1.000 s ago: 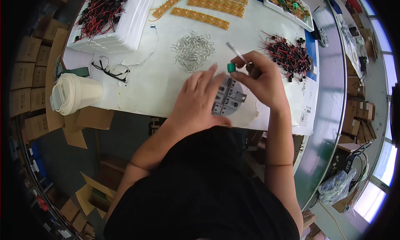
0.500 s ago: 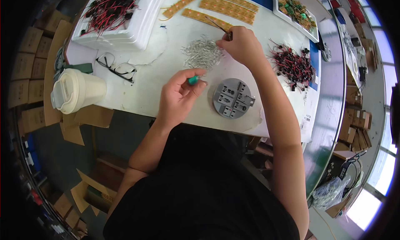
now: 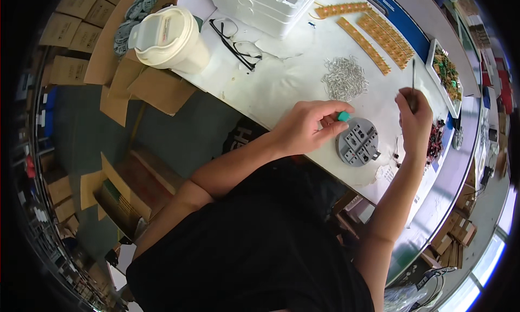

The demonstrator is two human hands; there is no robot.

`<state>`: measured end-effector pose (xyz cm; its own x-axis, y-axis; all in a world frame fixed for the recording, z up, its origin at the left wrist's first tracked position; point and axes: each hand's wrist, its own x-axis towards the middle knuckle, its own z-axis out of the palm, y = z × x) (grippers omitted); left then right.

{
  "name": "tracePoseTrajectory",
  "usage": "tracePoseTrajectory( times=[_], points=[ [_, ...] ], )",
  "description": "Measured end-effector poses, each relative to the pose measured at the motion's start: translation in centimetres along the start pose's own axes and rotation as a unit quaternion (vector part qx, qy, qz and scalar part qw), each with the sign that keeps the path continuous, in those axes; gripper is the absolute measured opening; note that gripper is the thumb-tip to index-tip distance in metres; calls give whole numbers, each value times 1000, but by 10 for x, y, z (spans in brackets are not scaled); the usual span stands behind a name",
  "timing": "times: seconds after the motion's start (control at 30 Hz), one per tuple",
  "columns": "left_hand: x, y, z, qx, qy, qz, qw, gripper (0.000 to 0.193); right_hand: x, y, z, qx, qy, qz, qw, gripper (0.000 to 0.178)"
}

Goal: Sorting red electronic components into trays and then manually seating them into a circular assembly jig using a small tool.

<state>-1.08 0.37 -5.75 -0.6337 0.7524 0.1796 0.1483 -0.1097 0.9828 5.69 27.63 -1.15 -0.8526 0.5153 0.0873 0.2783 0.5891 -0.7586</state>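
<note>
- Pinching green bit (image 3: pixel 343 116) w/ L hand (image 3: pixel 310 125) near disc (image 3: pixel 358 143); might drop it if too loose.
- Gripping tool (image 3: pixel 413 98) in curled R hand (image 3: pixel 417 118) near wires (image 3: pixel 435 143); poss. snag from low swing.

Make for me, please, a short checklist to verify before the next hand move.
1. Green piece held by left hand: ok, between thumb and fingers.
2. Thin tool held by right hand: ok.
3. Grey round fixture lying on table: ok.
4. Fixture's small slots filled properly: cannot tell, too small.
5. Cup well away from table edge: not ok, close to it.
</note>
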Motion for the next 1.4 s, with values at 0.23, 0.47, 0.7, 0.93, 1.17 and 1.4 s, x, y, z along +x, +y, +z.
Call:
tracePoseTrajectory(
  times=[0.23,0.47,0.7,0.93,1.17,1.4],
  points=[
    [-3,-6,7,-3,57,38,998,33,-64,-3,-34,113,-11,136,984,15],
    [13,-5,29,39,-24,41,998,33,-91,-7,-13,136,-29,137,981,18],
    [8,-3,38,15,-15,-10,1000,35,-84,-10,3,139,-23,174,975,23],
    [4,-1,37,31,-28,-7,999,36,-87,-21,13,50,-24,161,985,24],
    [5,-4,35,25,-34,-12,999,36,-104,2,7,-45,49,-42,997,20],
    [10,-2,34,40,-47,-27,998,35,-117,9,9,-183,16,-151,971,39]
  ],
)
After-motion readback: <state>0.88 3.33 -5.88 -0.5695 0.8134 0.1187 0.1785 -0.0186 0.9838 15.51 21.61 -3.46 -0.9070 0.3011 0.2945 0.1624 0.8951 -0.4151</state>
